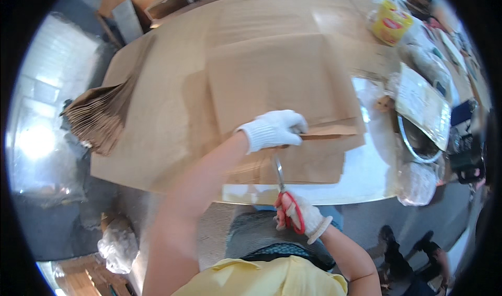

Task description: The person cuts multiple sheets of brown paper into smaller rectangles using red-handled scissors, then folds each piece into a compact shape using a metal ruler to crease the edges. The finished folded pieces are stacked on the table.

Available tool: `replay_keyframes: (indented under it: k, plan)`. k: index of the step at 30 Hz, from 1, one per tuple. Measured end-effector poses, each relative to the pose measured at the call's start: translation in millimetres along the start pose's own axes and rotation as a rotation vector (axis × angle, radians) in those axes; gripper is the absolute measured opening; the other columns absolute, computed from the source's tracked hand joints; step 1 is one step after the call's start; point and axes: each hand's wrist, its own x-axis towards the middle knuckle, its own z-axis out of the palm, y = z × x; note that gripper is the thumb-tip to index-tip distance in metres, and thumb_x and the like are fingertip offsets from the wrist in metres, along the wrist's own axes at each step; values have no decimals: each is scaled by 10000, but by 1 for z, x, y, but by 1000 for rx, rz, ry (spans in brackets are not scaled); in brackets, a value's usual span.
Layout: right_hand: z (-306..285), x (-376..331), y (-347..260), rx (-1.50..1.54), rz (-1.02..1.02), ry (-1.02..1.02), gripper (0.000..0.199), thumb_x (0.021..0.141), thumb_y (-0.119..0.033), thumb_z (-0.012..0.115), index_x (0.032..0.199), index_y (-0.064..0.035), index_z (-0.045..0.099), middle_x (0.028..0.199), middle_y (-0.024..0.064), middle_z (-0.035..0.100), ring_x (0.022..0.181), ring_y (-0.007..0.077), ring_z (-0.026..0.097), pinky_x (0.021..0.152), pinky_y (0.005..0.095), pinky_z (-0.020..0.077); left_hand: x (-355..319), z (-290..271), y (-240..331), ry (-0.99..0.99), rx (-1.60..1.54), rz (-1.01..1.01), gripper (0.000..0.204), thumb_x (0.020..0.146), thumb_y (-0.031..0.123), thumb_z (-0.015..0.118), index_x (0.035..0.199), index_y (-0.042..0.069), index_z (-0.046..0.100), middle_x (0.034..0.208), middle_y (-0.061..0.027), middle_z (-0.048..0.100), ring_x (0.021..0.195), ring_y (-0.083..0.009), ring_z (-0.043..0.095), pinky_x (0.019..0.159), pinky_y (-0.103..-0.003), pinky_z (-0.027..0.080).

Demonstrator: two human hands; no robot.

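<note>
My left hand, in a white knitted glove, is closed on the folded edge of a brown paper sheet lying on the table. A narrow folded flap runs to the right from its fingers. Close to my body, my right hand, also gloved, grips red-handled scissors. Their metal blades point away from me, with the tips just below my left hand. More brown paper lies beneath the held edge, toward the front of the table.
Pleated brown paper lies at the table's left edge. A yellow plastic bag, a clear-wrapped package and a plastic bundle crowd the right side. Another person is partly visible at lower right.
</note>
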Motion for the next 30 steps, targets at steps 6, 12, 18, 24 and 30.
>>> replay_keyframes:
  k: [6,12,18,24,30]
  plan:
    - [57,37,-21,-312,150,44,672,1016,-644,573,1217,-3,602,687,69,606,546,165,622,495,321,542,-11,-2,1,36,90,-85,401,878,234,757,1242,80,690,1187,-108,736,1074,-242,716,940,-347,569]
    - [29,-1,-43,-133,173,45,565,1050,-626,516,994,-65,559,685,37,550,572,163,580,524,334,520,-12,-12,17,562,526,-6,162,862,100,671,1005,168,705,999,-96,677,992,-329,695,841,-434,569]
    - [-23,-38,-58,443,-23,94,794,979,-821,398,1068,-49,559,738,88,573,640,237,605,686,398,554,-16,9,11,569,807,169,168,823,43,657,920,164,724,961,-80,623,938,-317,659,831,-435,554]
    - [-48,-31,-62,439,60,138,963,854,-950,395,1089,-33,575,804,73,584,659,200,592,623,323,534,-19,53,15,428,551,46,350,828,308,793,1118,132,705,1127,-103,621,1067,-322,623,936,-451,537]
    - [-52,-43,-58,422,99,144,974,853,-952,370,1061,-23,573,755,68,572,631,204,587,616,354,540,-18,57,19,408,547,-39,409,844,383,794,1145,125,692,1114,-114,631,1078,-320,635,925,-453,545]
